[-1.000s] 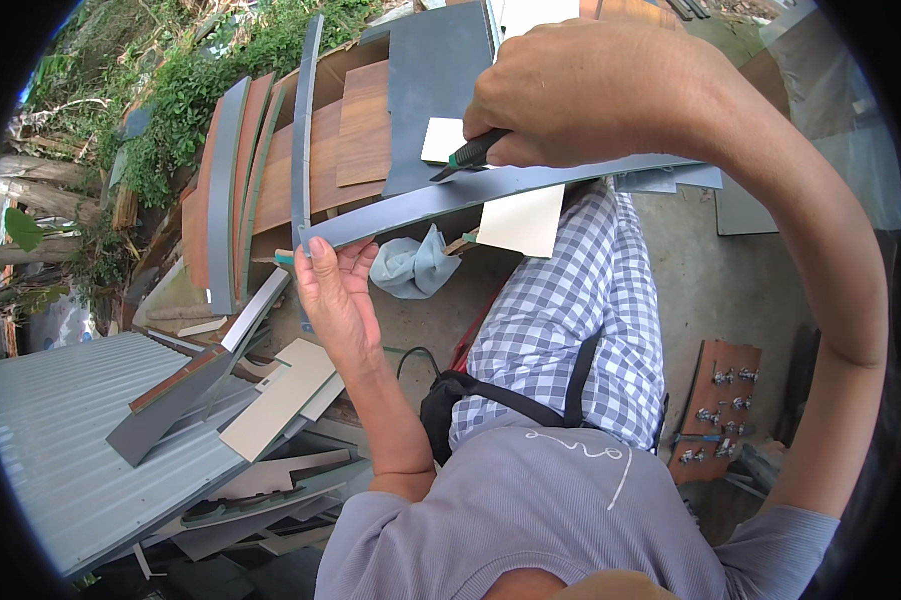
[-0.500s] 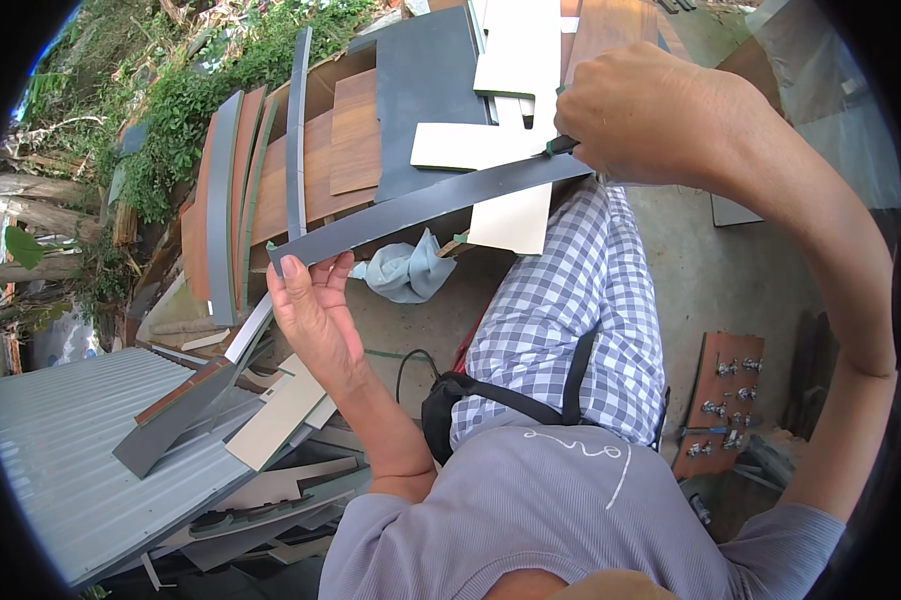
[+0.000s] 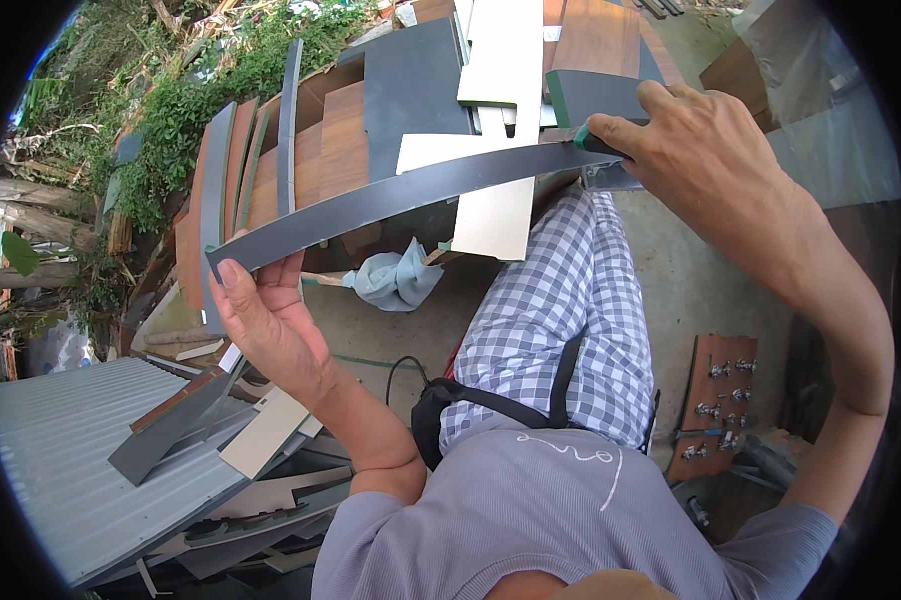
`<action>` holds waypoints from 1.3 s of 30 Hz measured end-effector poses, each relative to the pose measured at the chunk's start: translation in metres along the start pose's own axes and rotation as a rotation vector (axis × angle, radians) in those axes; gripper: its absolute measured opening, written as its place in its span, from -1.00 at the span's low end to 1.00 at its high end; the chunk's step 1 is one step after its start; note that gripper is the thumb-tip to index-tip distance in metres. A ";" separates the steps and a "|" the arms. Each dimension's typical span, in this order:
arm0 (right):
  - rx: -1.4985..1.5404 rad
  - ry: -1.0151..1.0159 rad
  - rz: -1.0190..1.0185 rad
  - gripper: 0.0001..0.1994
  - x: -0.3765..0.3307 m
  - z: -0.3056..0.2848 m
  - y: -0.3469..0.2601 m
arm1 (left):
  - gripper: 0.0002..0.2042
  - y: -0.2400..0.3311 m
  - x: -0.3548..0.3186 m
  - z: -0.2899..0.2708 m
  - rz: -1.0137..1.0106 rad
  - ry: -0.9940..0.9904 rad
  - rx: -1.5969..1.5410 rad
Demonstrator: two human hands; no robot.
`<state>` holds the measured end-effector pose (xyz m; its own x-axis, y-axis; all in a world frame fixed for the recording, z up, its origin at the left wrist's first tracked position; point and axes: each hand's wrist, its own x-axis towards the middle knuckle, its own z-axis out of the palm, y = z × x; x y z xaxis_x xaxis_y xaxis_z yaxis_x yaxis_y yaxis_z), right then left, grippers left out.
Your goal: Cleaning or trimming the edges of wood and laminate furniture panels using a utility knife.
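A long dark grey laminate strip (image 3: 390, 200) stretches across in front of me, slightly bowed. My left hand (image 3: 267, 318) pinches its left end, thumb on the near side and fingers behind. At the strip's other end, my right hand (image 3: 705, 165) is closed on a tool with a black and green handle (image 3: 597, 143). The tool's working end is hidden, so its exact kind cannot be made out. Beyond the strip, just left of my right hand, lies a dark grey board piece (image 3: 600, 98) with a green edge.
White boards (image 3: 495, 215), a large dark grey panel (image 3: 420, 90) and wood-grain boards (image 3: 345, 135) cover the work surface ahead. A light blue cloth (image 3: 395, 278) hangs at its near edge. Offcuts (image 3: 265, 435) lie on corrugated metal sheeting (image 3: 60, 430) at left. A brown board with metal fittings (image 3: 710, 405) stands at right.
My left hand has moved left with the strip's end. My right hand has shifted right and turned, showing more of the tool and uncovering the grey board piece behind.
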<state>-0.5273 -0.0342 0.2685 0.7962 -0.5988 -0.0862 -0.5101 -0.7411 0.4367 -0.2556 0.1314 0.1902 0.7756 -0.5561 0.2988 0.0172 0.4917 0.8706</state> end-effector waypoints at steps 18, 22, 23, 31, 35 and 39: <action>1.008 0.300 0.187 -0.52 0.041 0.086 0.096 | -0.67 0.022 0.006 0.029 0.130 -0.119 -0.091; 1.079 0.320 0.028 -0.56 0.046 0.095 0.076 | -0.66 0.018 0.009 0.022 0.100 -0.119 -0.105; 1.112 0.387 0.060 -0.63 0.046 0.099 0.072 | -0.66 0.015 0.011 0.019 0.087 -0.132 -0.114; 1.196 0.638 0.163 -0.60 0.031 0.090 0.056 | -0.59 0.011 0.027 0.026 0.067 -0.151 -0.230; 1.135 0.827 0.298 -0.57 0.029 0.055 0.041 | -0.48 0.038 0.036 0.052 0.252 -0.003 -0.171; 1.321 0.889 0.382 -0.64 0.025 0.003 0.012 | -0.27 0.038 0.029 0.084 0.369 -0.155 -0.304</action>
<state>-0.5143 -0.0593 0.2693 0.2531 -0.7911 0.5569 -0.2453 -0.6093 -0.7540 -0.2859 0.0777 0.2652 0.6621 -0.3901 0.6398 -0.0394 0.8345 0.5496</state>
